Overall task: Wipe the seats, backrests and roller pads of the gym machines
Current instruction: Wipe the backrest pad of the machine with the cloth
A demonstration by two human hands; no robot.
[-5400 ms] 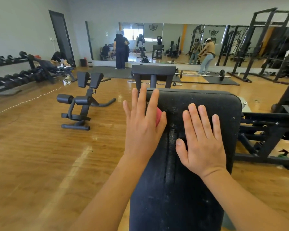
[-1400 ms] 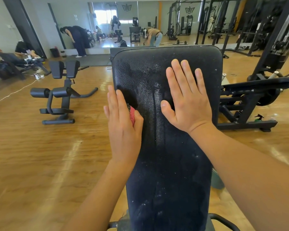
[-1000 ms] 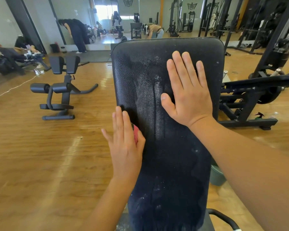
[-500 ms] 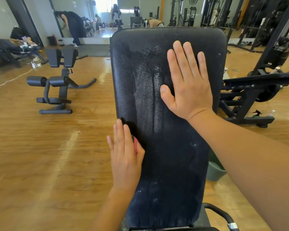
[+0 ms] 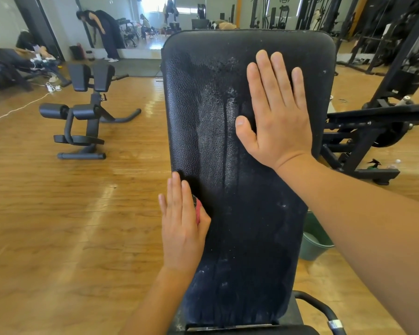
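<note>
- Your right hand (image 5: 276,112) lies flat on the black backrest pad (image 5: 240,201) in the upper right of the frame. The fingers are straight and close together, the thumb is spread to the side, and it holds nothing.
- Your left hand (image 5: 182,228) sits lower, at centre frame, on the pad's left edge. Its fingers are straight and point up the pad.
- That left hand presses a red cloth (image 5: 198,211) against the pad. Only a thin strip of the cloth shows between the palm and the leather, and the fingers are not curled round it.
- The pad fills the middle of the frame, from the top edge nearly to the bottom. It carries pale streaks and specks down its centre and near its lower end.
- A green bucket (image 5: 312,243) stands on the wooden floor (image 5: 58,226) at centre right, partly hidden behind the pad and your right forearm.
- A black back-extension bench (image 5: 87,112) with two roller pads stands at upper left, well apart from you.
- A spray bottle (image 5: 373,163) lies by the machine frame at the right edge.
</note>
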